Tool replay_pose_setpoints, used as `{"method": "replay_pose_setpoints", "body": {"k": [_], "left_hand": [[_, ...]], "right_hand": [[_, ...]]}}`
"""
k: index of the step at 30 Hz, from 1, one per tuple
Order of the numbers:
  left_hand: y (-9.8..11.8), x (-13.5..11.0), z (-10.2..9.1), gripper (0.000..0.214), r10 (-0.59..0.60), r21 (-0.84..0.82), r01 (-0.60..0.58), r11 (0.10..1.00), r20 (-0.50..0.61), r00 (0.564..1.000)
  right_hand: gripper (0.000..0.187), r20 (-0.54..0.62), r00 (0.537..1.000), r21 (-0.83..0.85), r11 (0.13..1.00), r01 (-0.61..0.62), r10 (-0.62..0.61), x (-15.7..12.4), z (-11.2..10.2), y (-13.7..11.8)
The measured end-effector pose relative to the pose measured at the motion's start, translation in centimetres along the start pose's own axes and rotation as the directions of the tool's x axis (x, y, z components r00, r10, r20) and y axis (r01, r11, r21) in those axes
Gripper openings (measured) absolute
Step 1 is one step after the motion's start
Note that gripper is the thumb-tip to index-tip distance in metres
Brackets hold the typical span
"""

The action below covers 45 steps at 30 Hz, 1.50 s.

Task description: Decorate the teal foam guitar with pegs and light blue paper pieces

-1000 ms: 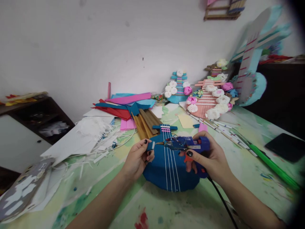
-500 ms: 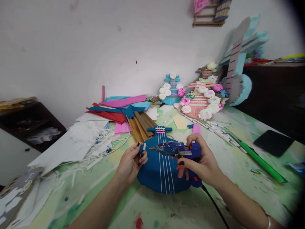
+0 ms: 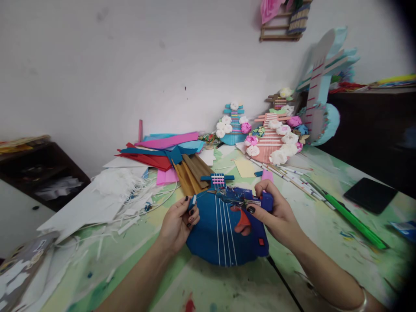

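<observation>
Pinched in the fingers of my left hand [image 3: 180,219] is a small blue strip [image 3: 193,202] with a white end facing up. My right hand [image 3: 276,212] grips a dark blue hot glue gun [image 3: 264,229] by its handle, with fingers around the orange trigger [image 3: 243,222]. The gun's nozzle points left toward the strip, and a thin thread of glue seems to run between them. Beneath both hands lies a blue paper-covered guitar [image 3: 208,232] with white strings, a short neck and a crosspiece; the hands and gun hide part of its body.
White foam scraps [image 3: 120,190] and folded coloured paper [image 3: 169,145] lie to the left. Flower-decorated guitars [image 3: 232,134] stand along the wall. Rolled paper sticks [image 3: 289,177], a green cutter [image 3: 354,221] and a black tablet-like slab [image 3: 370,195] are at right. The gun's cord [image 3: 284,281] trails toward me.
The glue gun has tilted, its nozzle rising and drawing slightly back from the strip. My right fingers have shifted onto the trigger. My left hand stays nearly in place.
</observation>
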<state>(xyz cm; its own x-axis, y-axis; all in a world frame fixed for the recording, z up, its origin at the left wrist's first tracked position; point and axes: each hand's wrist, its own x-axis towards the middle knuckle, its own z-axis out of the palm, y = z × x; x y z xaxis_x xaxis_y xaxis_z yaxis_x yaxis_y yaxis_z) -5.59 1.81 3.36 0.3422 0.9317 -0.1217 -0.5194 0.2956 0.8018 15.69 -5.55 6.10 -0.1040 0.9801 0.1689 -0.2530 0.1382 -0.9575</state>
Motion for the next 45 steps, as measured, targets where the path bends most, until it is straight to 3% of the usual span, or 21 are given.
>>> {"method": "replay_pose_setpoints", "body": {"k": [6,10,12,14,16,20,22,25,28,32,38,45], "left_hand": [[0.0,-0.1,0.1,0.019,0.005,-0.005,-0.005,1.000,-0.003,1.000],[0.1,-0.7,0.7,0.019,-0.006,-0.025,0.008,1.000,0.064,0.998],[-0.1,-1.1,1.1,0.019,-0.049,-0.038,0.055,0.998,0.140,0.989],[-0.7,-1.7,1.6,0.020,-0.117,-0.031,0.127,0.991,0.224,0.967],[-1.6,-2.3,2.2,0.020,-0.183,-0.011,0.196,0.981,0.302,0.936],[-3.1,-3.5,3.2,0.018,-0.242,-0.022,0.276,0.961,0.412,0.879],[-3.0,-3.8,3.4,0.018,-0.217,-0.047,0.262,0.964,0.431,0.876],[-2.0,-3.5,3.1,0.016,-0.111,-0.075,0.146,0.986,0.356,0.928],[-0.6,-2.5,2.3,0.011,0.040,-0.068,-0.029,0.997,0.165,0.985],[0.1,-1.3,1.3,0.015,0.163,-0.034,-0.164,0.986,-0.019,0.986],[-0.1,-1.0,1.0,0.022,0.184,-0.029,-0.185,0.982,-0.038,0.982],[-0.1,-1.4,1.3,0.024,0.158,0.016,-0.158,0.987,-0.022,0.987]], "right_hand": [[0.047,-0.111,0.992,-0.026,0.998,0.054,-0.057,0.4,0.1,-0.2],[0.049,-0.235,0.965,-0.104,0.990,0.090,-0.113,0.6,0.3,0.3],[0.048,-0.338,0.918,-0.218,0.966,0.137,-0.206,0.7,0.3,0.7],[0.044,-0.425,0.842,-0.385,0.908,0.163,-0.331,0.7,0.4,1.3],[0.040,-0.452,0.798,-0.509,0.850,0.136,-0.398,0.6,0.6,1.7],[0.033,-0.413,0.861,-0.465,0.881,0.081,-0.297,0.1,1.8,1.7],[0.032,-0.382,0.892,-0.369,0.925,0.092,-0.241,-0.2,2.3,1.1],[0.035,-0.390,0.893,-0.261,0.957,0.126,-0.223,-0.5,2.5,0.1],[0.037,-0.400,0.884,-0.236,0.959,0.157,-0.243,-0.5,2.0,-0.5],[0.037,-0.348,0.899,-0.276,0.946,0.171,-0.264,-0.7,1.3,-0.6],[0.027,-0.310,0.851,-0.519,0.826,0.221,-0.423,-0.9,1.4,-0.5],[0.024,-0.329,0.825,-0.588,0.783,0.202,-0.460,-0.9,1.4,-0.1]]}}
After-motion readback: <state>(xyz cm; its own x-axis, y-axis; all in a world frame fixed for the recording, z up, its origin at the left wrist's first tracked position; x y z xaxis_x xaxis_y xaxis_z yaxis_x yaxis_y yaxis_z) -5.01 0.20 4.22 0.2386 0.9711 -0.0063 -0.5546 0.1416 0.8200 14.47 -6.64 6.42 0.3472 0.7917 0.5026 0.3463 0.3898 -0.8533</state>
